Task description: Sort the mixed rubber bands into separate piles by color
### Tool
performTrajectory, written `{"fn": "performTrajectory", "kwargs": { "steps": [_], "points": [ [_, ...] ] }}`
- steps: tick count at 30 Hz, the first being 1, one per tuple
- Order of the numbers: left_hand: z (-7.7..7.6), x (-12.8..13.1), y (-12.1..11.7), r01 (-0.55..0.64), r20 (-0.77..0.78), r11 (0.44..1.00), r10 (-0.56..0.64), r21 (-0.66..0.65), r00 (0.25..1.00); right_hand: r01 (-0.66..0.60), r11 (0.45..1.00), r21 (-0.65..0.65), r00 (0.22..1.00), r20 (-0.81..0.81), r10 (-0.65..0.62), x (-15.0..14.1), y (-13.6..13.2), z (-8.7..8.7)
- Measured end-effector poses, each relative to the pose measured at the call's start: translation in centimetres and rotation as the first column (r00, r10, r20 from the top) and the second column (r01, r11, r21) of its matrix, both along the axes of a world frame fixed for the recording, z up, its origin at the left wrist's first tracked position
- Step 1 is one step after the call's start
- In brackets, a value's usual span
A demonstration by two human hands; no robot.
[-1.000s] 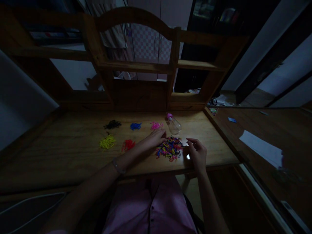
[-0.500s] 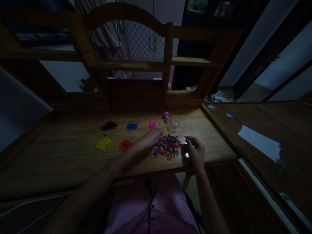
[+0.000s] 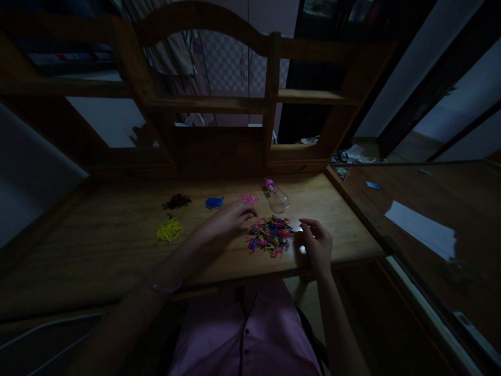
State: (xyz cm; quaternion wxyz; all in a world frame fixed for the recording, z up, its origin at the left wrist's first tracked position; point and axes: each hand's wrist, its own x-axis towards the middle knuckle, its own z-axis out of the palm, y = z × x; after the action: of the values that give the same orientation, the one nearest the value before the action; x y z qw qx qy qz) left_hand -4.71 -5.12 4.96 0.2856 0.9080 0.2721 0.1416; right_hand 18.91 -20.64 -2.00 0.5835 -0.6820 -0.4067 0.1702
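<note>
Left hand (image 3: 237, 215): at frame center, over the tabletop (image 3: 117, 224) just left of our mixed pile (image 3: 270, 235); its grip is curled, and we cannot tell if it pinches anything.
Right hand (image 3: 318, 243): just right of the pile, thumb and fingertips close together.
Bottle (image 3: 277, 200): lying above the pile, pink cap toward upper left.

To your right, white papers (image 3: 422, 230) lie on the brown surface (image 3: 371, 209), with a small blue card (image 3: 372, 185) beyond them, nearer the doorway.
</note>
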Motion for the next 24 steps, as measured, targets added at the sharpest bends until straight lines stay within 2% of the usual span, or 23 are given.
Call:
{"fn": "performTrajectory", "kwargs": {
  "steps": [2, 5, 7, 9, 11, 14, 17, 21, 24],
  "points": [
    [0.6, -1.4, 1.2, -0.069, 0.013, 0.997, 0.069, -0.024, 0.998, -0.01, 1.0, -0.004, 1.0, -0.014, 0.01, 0.1, 0.0, 0.0],
    [0.9, -5.6, 4.5, -0.3, 0.026, 0.954, 0.301, -0.024, 0.953, -0.017, 1.0, -0.011, 0.999, -0.028, 0.017, 0.1, 0.0, 0.0],
    [0.6, -9.4, 7.0, -0.472, 0.018, 0.878, 0.473, 0.078, 0.881, -0.013, 1.0, -0.011, 1.0, -0.025, 0.012, 0.1, 0.0, 0.0],
    [0.0, -13.2, 8.9, -0.608, -0.022, 0.778, 0.619, 0.156, 0.785, -0.005, 1.0, -0.013, 1.0, -0.026, 0.005, 0.1, 0.0, 0.0],
    [-0.7, -16.2, 10.0, -0.655, -0.037, 0.735, 0.67, 0.175, 0.742, 0.001, 1.0, -0.016, 0.999, -0.032, -0.001, 0.0, 0.1, -0.1],
    [-1.8, -18.6, 10.4, -0.652, -0.055, 0.739, 0.667, 0.171, 0.743, -0.006, 1.0, -0.02, 1.0, -0.028, 0.005, 0.0, 0.0, -0.1],
    [-2.2, -18.4, 10.1, -0.634, -0.051, 0.749, 0.653, 0.193, 0.756, -0.005, 1.0, -0.023, 1.0, -0.016, 0.005, 0.0, 0.0, 0.0],
    [-1.1, -15.0, 8.5, -0.607, 0.078, 0.749, 0.611, 0.265, 0.788, -0.009, 0.999, -0.034, 1.0, -0.005, 0.009, 0.0, 0.0, 0.1],
    [-0.1, -10.9, 5.6, -0.498, 0.127, 0.849, 0.482, 0.175, 0.867, -0.023, 0.999, -0.049, 1.0, 0.007, 0.024, 0.0, 0.1, 0.2]
  ]
}}
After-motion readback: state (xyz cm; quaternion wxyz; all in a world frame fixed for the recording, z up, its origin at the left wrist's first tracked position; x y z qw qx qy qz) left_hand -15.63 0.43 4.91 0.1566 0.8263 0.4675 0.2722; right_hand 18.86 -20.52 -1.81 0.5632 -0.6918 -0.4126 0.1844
